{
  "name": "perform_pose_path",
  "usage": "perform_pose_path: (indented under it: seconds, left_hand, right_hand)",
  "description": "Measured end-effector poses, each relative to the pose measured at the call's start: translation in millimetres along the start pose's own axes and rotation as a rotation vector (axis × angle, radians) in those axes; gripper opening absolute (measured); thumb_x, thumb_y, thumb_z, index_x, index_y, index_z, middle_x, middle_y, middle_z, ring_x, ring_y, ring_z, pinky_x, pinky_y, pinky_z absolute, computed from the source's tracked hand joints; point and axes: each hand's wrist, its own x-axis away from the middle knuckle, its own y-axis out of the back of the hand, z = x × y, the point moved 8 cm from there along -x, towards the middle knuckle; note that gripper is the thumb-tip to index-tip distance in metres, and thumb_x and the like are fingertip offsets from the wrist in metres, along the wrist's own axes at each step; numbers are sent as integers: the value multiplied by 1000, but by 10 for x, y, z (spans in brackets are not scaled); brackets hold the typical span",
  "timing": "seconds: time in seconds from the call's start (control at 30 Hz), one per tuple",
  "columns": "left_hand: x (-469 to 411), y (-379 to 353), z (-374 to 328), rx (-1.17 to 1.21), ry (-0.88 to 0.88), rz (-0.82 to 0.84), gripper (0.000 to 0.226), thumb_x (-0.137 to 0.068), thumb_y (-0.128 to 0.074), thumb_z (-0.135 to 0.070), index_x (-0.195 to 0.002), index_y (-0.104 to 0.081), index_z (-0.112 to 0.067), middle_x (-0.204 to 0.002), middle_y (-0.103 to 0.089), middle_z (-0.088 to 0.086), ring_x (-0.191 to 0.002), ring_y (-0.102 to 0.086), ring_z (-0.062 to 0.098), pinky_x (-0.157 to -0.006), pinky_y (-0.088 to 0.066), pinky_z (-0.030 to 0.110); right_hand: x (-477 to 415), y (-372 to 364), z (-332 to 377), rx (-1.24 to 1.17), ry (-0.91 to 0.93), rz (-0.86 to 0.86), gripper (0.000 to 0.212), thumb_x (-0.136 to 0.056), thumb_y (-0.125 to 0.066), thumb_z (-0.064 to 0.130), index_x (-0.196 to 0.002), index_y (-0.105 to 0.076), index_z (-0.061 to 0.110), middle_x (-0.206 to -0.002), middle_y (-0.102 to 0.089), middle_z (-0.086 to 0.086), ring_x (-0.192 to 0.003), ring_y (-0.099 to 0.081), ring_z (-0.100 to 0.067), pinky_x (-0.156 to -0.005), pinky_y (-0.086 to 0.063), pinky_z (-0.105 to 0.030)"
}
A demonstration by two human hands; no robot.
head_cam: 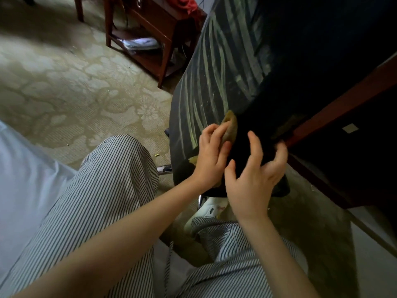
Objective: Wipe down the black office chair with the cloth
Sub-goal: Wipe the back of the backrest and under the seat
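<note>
The olive cloth is pinched between the fingers and thumb of the left hand. It is pressed against the chair, where the pale streaked part meets the dark part. The fingers of the right hand are spread and bent over the chair's dark lower edge, just beside the cloth; whether that edge is clasped cannot be told. Striped trousers and a white shoe are seen below, patterned carpet at left, and a wooden surface at right.
</note>
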Motion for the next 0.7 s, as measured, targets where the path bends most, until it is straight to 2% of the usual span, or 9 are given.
perform_pose_path:
  seconds: [0.07, 0.17, 0.23, 0.3, 0.4, 0.5, 0.6, 0.7]
  left_hand:
    - [87, 8, 198, -80, 25, -24, 41, -93, -32, -36, -134, -28, -35, -123, -30, -6, -120, -36, 22, -106, -31, 43]
    - [219, 27, 597, -141, 128, 13, 44, -93, -30, -40, -137, -29, -38, -131, -32, 6, -124, -32, 22, -108, -25, 36]
    - [311, 62, 916, -179, 269, 27, 47, -95, -30, -38, -141, -29, -31, -136, -30, 9, -126, -29, 21, -108, -22, 33]
    - [404, 111, 1179, -214, 401, 14, 47, -98, -31, -33, -144, -28, -24, -137, -30, 11, -127, -29, 24, -106, -20, 31]
    - [519, 143, 1429, -243, 533, -5, 44, -101, -34, -23, -145, -27, -19, -138, -31, 14, -128, -29, 30, -102, -18, 29]
    - [626, 161, 1620, -231, 652, -40, 44, -101, -33, -23, -145, -27, -17, -141, -29, 15, -129, -28, 29, -105, -21, 34]
    - [700, 175, 1765, -180, 712, -95, 44, -101, -34, -23, -144, -29, -16, -141, -27, 16, -131, -30, 30, -106, -24, 34]
    - [765, 234, 1908, -168, 823, -167, 43, -101, -34, -22, -143, -30, -12, -142, -28, 19, -130, -32, 31, -105, -26, 33]
  right_hand:
    - [40, -3, -1, 121, 91, -23, 66, -80, -66, 17, -135, -30, 20, -139, -13, -18, -131, -20, -41, -112, -19, -48]
    - [173, -14, 57, 261, 343, -61, 62, -86, -56, 19, -139, -25, 24, -142, -9, -15, -136, -11, -39, -114, -10, -48]
    - [265, -115, 104, 388, 509, 7, 60, -87, -52, 25, -142, -28, 28, -146, -7, -11, -144, 4, -32, -115, -2, -47]
    - [322, -261, 121, 496, 639, 118, 70, -81, -61, 30, -143, -31, 25, -151, -12, -9, -145, 11, -27, -115, 7, -46]
    - [282, -415, 32, 543, 720, 270, 83, -67, -78, 44, -139, -44, 20, -150, -29, -7, -142, -9, -26, -114, 11, -42]
    - [269, -485, -99, 702, 766, 349, 83, -63, -77, 53, -135, -51, 19, -148, -39, -5, -138, -21, -22, -114, 12, -41]
    - [334, -561, -183, 818, 806, 367, 85, -63, -80, 44, -138, -47, 21, -149, -38, -3, -137, -20, -24, -113, 15, -46]
    - [348, -579, -193, 843, 841, 308, 80, -67, -80, 40, -138, -47, 21, -146, -42, -3, -136, -23, -25, -113, 13, -47]
